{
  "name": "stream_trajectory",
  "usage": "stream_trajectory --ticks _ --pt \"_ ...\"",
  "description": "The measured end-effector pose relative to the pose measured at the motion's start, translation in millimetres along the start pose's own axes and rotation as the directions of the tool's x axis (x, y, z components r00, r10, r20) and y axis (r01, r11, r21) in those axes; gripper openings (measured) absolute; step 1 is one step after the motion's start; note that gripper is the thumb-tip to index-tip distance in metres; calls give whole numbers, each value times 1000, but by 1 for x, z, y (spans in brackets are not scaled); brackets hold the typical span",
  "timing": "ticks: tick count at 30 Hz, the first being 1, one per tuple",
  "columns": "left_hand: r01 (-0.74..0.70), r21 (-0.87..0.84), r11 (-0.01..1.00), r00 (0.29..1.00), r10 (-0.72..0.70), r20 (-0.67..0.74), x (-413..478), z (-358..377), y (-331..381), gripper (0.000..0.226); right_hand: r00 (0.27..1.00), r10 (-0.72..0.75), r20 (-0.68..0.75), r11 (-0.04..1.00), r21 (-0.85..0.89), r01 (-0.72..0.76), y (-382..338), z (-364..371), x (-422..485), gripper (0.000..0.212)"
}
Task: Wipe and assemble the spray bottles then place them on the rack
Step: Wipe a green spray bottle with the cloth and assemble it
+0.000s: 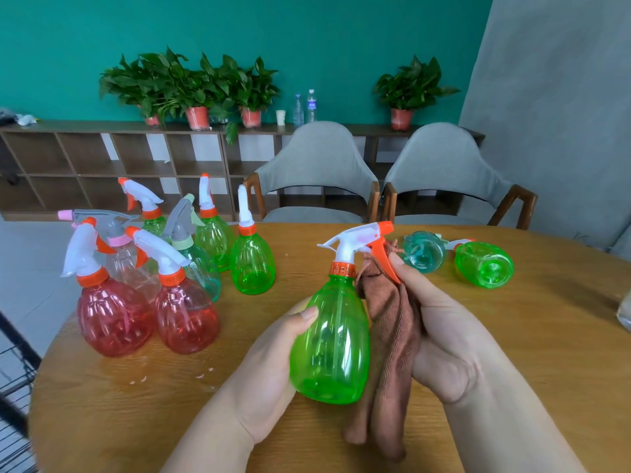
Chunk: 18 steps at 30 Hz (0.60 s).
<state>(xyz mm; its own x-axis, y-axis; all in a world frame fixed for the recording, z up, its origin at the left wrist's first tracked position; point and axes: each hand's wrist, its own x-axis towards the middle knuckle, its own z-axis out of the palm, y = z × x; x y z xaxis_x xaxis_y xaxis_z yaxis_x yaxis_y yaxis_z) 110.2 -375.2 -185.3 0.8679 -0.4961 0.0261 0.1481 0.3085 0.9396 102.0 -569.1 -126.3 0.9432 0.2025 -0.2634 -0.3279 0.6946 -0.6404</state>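
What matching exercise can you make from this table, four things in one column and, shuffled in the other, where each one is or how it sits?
Column one
1. brown cloth
2. nearest green bottle
3. teal bottle
4. leftmost red bottle

Column two
A. lies on its side, far side of the table
B. stands upright on the left
C. gripped by the left hand
D. held in the right hand

Pairs: 1-D, 2-C, 3-A, 4-B
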Motion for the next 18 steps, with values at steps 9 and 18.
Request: stream_trajectory --ticks 9,18 --pt "-36 -109 993 977 11 -213 2 10 -5 48 945 -279 -168 955 55 292 11 5 8 39" --pt "36 -339 940 997 -55 -45 1 22 -3 68 860 -489 -145 861 -241 448 21 26 -4 27"
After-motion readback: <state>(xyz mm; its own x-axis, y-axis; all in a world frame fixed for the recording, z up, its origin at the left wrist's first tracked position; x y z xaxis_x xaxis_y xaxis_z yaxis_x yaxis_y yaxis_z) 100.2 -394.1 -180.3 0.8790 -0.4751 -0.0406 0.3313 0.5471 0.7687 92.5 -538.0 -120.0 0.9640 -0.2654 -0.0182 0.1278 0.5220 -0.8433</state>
